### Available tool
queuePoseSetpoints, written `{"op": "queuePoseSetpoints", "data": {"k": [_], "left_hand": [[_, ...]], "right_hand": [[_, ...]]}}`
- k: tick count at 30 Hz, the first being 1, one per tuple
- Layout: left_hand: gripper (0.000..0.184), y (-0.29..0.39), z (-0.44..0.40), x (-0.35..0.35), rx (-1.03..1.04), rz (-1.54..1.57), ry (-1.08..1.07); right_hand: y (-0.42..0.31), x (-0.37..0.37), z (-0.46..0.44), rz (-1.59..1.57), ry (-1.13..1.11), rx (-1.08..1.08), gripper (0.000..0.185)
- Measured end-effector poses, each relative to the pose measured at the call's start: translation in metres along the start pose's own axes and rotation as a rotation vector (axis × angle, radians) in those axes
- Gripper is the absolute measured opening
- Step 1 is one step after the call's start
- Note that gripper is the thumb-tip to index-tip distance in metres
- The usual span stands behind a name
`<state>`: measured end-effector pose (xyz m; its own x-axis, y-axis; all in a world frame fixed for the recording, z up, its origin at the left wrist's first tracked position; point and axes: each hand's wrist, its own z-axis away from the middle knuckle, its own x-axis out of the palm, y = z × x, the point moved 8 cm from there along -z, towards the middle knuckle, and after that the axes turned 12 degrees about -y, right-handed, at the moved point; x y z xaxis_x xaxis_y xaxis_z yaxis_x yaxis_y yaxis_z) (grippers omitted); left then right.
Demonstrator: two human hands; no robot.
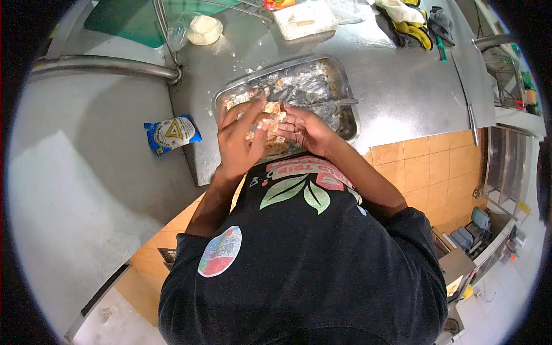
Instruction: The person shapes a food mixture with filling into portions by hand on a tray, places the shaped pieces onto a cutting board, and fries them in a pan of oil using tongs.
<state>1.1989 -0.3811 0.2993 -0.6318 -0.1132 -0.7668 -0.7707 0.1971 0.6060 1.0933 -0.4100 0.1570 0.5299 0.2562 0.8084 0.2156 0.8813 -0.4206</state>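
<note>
Low over the near side of a metal tray (352,86), both hands close around a lump of crumbly orange-and-white food mixture (273,109). My left hand (241,141) curls over it from the left, fingers bent and coated with bits. From the right, my right hand (310,127) cups it, with white residue on the fingers. The hands partly hide the lump. Inside the tray lie white powder and scattered orange crumbs. A flat metal utensil handle (346,102) rests across the tray's right rim.
A blue packet (173,134) lies on the left. Behind the tray are a white bagged lump (205,30) and a white block-like package (305,20). Yellow-and-grey gloves (414,31) and a green-handled tool (441,49) lie back right. A metal rail (109,66) stands at left.
</note>
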Motion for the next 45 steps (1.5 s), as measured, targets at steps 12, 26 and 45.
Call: {"op": "queuePoseSetpoints", "data": {"k": [12, 26, 45], "left_hand": [[0.031, -0.088, 0.004, 0.071, -0.563, 1.282, 0.51], [0.027, -0.085, -0.019, 0.054, -0.424, 1.666, 0.547], [0.061, -0.035, -0.044, 0.046, -0.304, 0.93, 0.341]], "right_hand": [[-0.021, 0.031, -0.01, 0.464, -0.084, -0.179, 0.064], [-0.074, 0.08, 0.005, 0.808, -0.078, -0.464, 0.059], [-0.085, 0.085, -0.032, 0.719, 0.024, -0.65, 0.065]]}}
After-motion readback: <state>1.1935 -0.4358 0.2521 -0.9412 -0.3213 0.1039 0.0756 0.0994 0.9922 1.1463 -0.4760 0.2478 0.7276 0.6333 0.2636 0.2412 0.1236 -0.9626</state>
